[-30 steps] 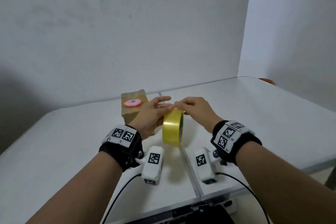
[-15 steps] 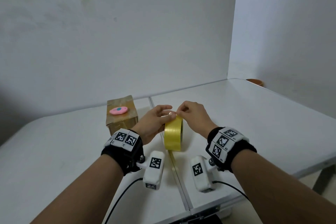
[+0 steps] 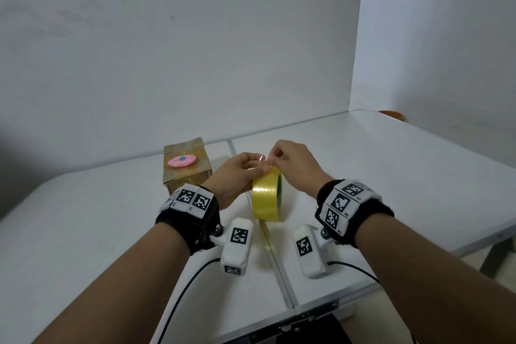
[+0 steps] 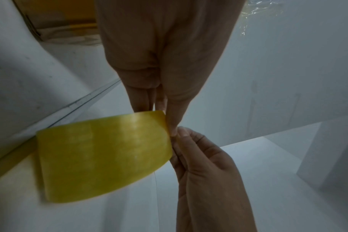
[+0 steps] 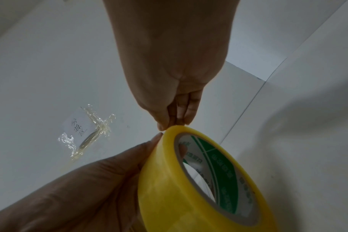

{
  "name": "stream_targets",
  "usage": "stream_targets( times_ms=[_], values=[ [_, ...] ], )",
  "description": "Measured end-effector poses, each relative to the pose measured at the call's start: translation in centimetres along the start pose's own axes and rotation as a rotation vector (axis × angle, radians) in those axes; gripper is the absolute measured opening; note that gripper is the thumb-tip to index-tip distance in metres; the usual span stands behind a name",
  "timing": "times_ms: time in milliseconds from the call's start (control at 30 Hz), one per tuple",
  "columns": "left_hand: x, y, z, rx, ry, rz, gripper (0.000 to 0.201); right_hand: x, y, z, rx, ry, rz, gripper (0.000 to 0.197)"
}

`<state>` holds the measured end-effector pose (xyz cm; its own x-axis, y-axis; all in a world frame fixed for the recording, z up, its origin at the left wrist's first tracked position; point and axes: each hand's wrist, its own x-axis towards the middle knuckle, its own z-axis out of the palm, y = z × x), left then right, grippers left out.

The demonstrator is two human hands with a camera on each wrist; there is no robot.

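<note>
Pinched right hand (image 3: 293,166) fingertips nip the loose end atop yellow glossy packing-tape roll (image 3: 266,200), standing on edge on white folding table (image 3: 391,176), hole facing sideways. Left hand (image 3: 234,180) curls round its left side; right hand is nearer the end.

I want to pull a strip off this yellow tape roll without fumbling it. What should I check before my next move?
1. Tape roll stands upright on the table: ok.
2. Left hand grips the roll to steady it: ok.
3. Right hand pinches at the roll's top: ok.
4. Tape end lifted free of the roll: cannot tell.
5. Cardboard box stands close by, left of the roll: ok.
6. Pink object lies on the box, clear of both hands: ok.
</note>
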<state>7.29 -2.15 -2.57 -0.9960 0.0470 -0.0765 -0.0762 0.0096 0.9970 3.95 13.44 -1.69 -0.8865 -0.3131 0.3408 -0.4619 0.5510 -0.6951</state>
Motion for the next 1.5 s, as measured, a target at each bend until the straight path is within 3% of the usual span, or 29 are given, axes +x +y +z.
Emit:
stream_targets(
  times_ms=[167,467,567,733,967,1067,1233,1500],
  values=[
    [-0.2,0.5,0.5,0.057,0.008,0.011,0.038,-0.2,-0.4,-0.2,-0.013,0.027,-0.016,0.014],
    [-0.6,0.2,0.1,0.046,0.009,0.02,0.039,-0.9,-1.4,-0.8,0.005,-0.064,-0.092,0.016],
    [-0.6,0.0,0.0,0.035,0.018,0.033,0.037,-0.7,-1.1,-0.8,0.103,-0.054,-0.046,0.016],
    [-0.5,-0.2,0.2,0.028,0.036,0.048,0.013,-0.7,-0.9,-0.5,0.182,-0.056,0.014,0.014],
    [-0.7,-0.1,0.2,0.03,0.022,0.037,0.011,-1.6,-0.3,-0.9,0.232,-0.084,0.024,0.017],
    [-1.0,0.2,0.2,0.109,0.046,0.04,0.017,-1.9,-0.1,-0.7,0.266,-0.025,0.023,0.02],
    [-0.9,0.3,-0.3,0.261,0.1,0.139,0.035,-2.0,0.2,-0.4,0.35,-0.017,0.051,0.044],
    [-1.2,0.5,-0.1,0.224,0.204,0.187,0.021,-1.6,1.0,0.1,0.422,0.02,0.154,0.023]
  ],
)
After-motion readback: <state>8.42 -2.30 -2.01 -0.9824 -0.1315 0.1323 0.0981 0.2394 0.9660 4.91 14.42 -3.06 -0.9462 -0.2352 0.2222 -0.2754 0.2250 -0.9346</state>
